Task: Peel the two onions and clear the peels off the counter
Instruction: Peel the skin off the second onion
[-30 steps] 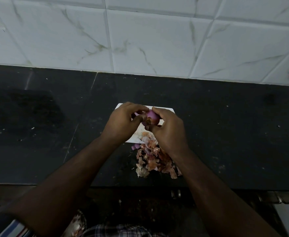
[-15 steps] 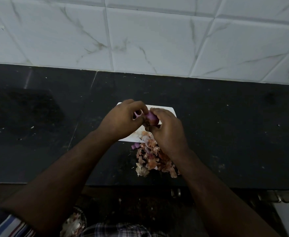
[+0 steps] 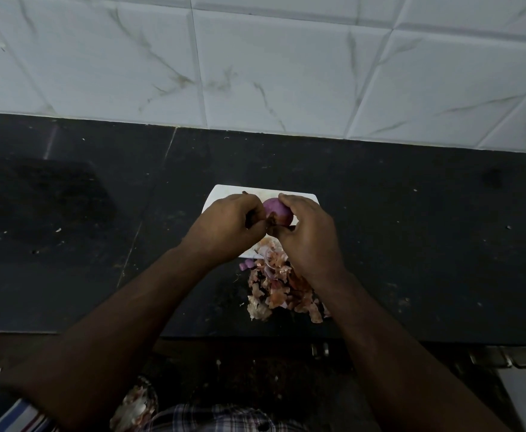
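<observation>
White marble-veined tiles back a dark stone surface [image 3: 411, 232], and against its near edge a person stands working with both arms reached forward. A white rectangular cutting board [image 3: 230, 192] lies near the middle of that surface, its far edge towards the wall, and above it both hands meet around a small round purple onion [image 3: 276, 210].

The right hand [image 3: 310, 235] cups the onion from the right side, fingers curled over its top and thumb tucked beneath, so the bulb sits in that palm. The left hand [image 3: 227, 227] closes in from the left, its fingertips pinching at the brownish patch of skin on the onion's lower left, just where the two hands touch. Peeling looks well along, since most of the visible bulb is glossy purple.

So the onion lies between the hands, nearer the right palm, with its loose skin facing the left fingers; that pull would go leftward and down. No long axis can be made out on it. A heap of papery pink-brown peels [image 3: 282, 291] lies just nearer than the board, running towards the surface's near edge under the right wrist. I cannot see a second onion.
</observation>
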`<state>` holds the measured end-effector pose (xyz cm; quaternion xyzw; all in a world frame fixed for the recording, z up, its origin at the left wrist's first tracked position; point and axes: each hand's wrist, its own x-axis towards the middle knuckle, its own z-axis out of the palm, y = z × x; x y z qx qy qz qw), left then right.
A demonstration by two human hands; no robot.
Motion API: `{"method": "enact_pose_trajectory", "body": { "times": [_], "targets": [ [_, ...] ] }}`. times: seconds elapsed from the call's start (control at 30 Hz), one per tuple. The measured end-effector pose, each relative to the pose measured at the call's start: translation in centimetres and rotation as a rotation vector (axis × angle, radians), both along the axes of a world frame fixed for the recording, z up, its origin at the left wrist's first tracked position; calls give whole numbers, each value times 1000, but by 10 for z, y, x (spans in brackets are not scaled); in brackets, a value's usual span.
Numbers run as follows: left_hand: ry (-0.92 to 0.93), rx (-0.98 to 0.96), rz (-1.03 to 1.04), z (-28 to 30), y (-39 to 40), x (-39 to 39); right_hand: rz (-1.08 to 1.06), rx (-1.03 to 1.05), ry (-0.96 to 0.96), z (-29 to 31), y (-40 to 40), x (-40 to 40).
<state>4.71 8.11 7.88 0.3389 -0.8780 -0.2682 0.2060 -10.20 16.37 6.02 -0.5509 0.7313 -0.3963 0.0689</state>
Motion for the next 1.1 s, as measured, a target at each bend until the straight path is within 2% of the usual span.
{"method": "enact_pose_trajectory", "body": {
  "times": [0.2, 0.4, 0.5, 0.8, 1.1],
  "targets": [
    [-65, 66, -40, -4, -1, 6, -16, 38, -34, 2, 1, -5],
    [136, -30, 35, -9, 4, -1, -8, 37, -31, 1, 1, -5],
    [153, -96, 4, -11, 3, -7, 4, 41, -35, 2, 1, -5],
    [26, -77, 48, -9, 5, -16, 7, 19, -66, 10, 4, -2],
    [27, 54, 85, -26, 13, 2, -36, 123, -267, 12, 7, -11]
  ]
}}
